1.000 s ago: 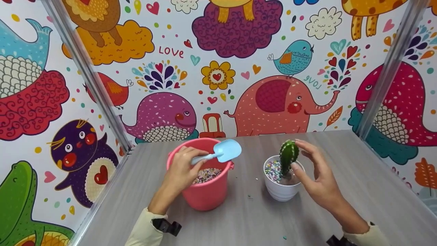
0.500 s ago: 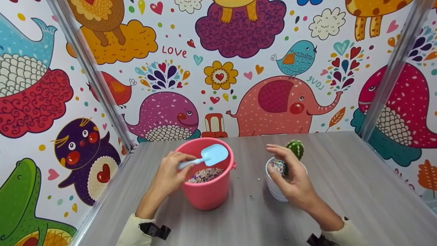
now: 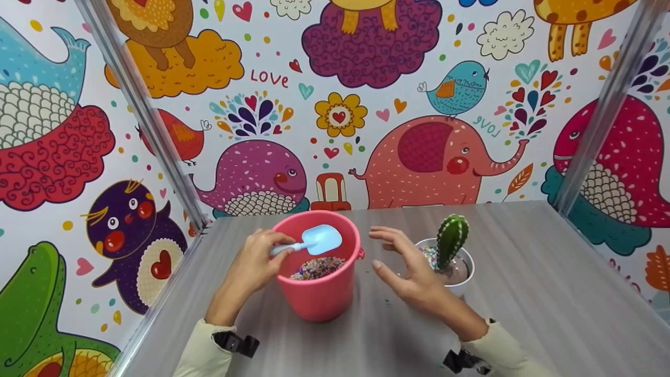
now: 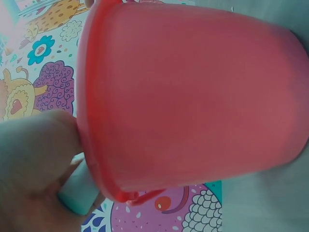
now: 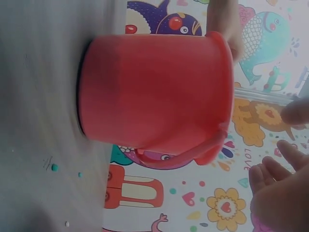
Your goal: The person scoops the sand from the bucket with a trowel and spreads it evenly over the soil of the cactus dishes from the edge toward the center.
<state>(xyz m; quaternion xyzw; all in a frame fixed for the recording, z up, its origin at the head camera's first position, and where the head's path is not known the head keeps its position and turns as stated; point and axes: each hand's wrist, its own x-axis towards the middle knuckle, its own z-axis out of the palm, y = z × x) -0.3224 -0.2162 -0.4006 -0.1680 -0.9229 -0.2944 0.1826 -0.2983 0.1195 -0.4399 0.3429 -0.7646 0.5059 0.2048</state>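
While a pale-blue, round-bladed plastic scoop [image 3: 322, 239] juts from the pinching left grip [image 3: 255, 261], the right grip [image 3: 412, 271] hovers wide beside a pink plastic bucket [image 3: 319, 301].

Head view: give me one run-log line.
left hand: holds shovel at mouth of bucket | right hand: holds nothing, near bucket and pot | cactus: stands in pot | beads: in bucket and pot

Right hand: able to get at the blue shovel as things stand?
Probably yes. The right hand holds nothing, and the open top of the bucket leaves the blade of the blue shovel free from above. The bucket's wall likely blocks a straight sideways move. The left hand grips the handle.
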